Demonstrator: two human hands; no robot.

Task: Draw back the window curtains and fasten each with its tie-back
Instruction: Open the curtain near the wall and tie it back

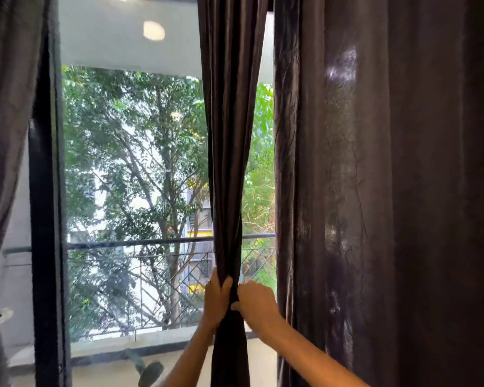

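Gathering the middle curtain [229, 141] into a narrow rope of dark cloth, I have both hands clamped on it at about the level of the balcony railing [140, 243]: my left hand [217, 298] wraps the bunch from the left side with the fingers curled round it, and my right hand [256, 301] pinches it from the right, just beside the left and almost touching it. This panel hangs in front of the window glass [129, 163], between a wide bare stretch on its left and a thin strip of daylight on its right. I judge it to be drawn together but not yet fastened; I see no tie-back around it, and whether a band is tucked under my fingers I cannot tell. To the right, the broad curtain [375, 191] falls loose and full, covering that side, so it looks untouched and is left to pull back and tie. At the far left another curtain [6, 121] sweeps away towards the edge as though held aside lower down, but its fastening lies out of sight. By my reckoning I am part-way: one panel in hand, at least one to go.
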